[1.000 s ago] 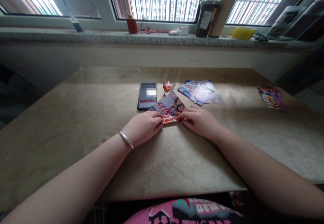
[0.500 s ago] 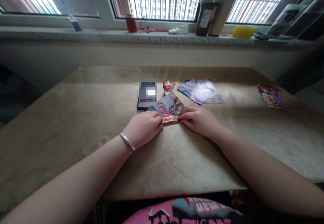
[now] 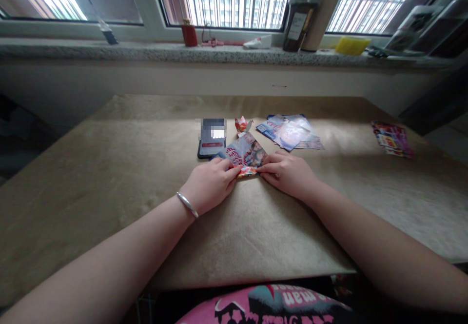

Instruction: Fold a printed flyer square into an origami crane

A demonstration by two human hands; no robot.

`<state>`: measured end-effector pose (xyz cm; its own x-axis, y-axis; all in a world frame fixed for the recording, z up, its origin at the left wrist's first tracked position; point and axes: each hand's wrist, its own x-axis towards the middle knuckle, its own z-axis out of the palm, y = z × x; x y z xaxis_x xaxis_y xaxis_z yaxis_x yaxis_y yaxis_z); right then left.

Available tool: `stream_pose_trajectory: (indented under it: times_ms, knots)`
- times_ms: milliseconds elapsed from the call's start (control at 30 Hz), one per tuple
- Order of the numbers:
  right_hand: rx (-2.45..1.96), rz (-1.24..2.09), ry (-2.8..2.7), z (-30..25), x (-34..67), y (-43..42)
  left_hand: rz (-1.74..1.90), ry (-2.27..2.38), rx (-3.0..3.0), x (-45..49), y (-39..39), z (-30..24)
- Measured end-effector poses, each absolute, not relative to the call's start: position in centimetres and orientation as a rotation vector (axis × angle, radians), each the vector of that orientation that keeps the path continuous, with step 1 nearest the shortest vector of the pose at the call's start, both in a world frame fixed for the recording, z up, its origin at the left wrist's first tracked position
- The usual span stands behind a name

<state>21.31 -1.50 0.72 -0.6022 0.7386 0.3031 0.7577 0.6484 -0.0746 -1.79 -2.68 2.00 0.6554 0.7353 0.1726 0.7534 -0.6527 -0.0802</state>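
A printed sheet of paper [image 3: 244, 151] lies on the table between my hands, its near edge folded over into a narrow red-and-white strip. My left hand [image 3: 212, 180] wears a silver bangle at the wrist and presses the left part of that fold, thumb on top and fingers closed around the edge. At the fold's right end, my right hand [image 3: 283, 170] pinches the paper between thumb and fingers. Just beyond the sheet stands a small folded paper figure [image 3: 243, 125], red and white. A phone [image 3: 212, 141] rests to the left of the paper.
Several printed sheets [image 3: 288, 131] are spread behind my right hand. A stack of pink and red papers [image 3: 392, 140] lies at the far right of the table [image 3: 109, 168]. Along the windowsill [image 3: 146, 54] stand a red bottle [image 3: 189, 34], a dark canister [image 3: 298, 26] and a yellow sponge-like block [image 3: 352, 46].
My left hand has slid slightly right along the fold, covering more of the strip. My right hand stays at the right end.
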Motion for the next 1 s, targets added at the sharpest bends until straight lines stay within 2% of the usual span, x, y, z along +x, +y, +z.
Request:
stream_pose_trajectory:
  times_ms: [267,467,1000]
  knots:
    - [-1.141,-0.237,-2.606,0.92,20.84,-1.37,-0.175,-1.257,-2.683,-1.71,-2.82,2.1]
    - [-0.983,-0.168,-2.627,0.46,20.65,-1.26,-0.154,-1.274,-2.648,-1.51,-3.01,2.27]
    - [-1.115,-0.172,-2.602,0.86,20.55,-1.35,-0.138,-1.277,-2.651,-1.29,-3.09,2.0]
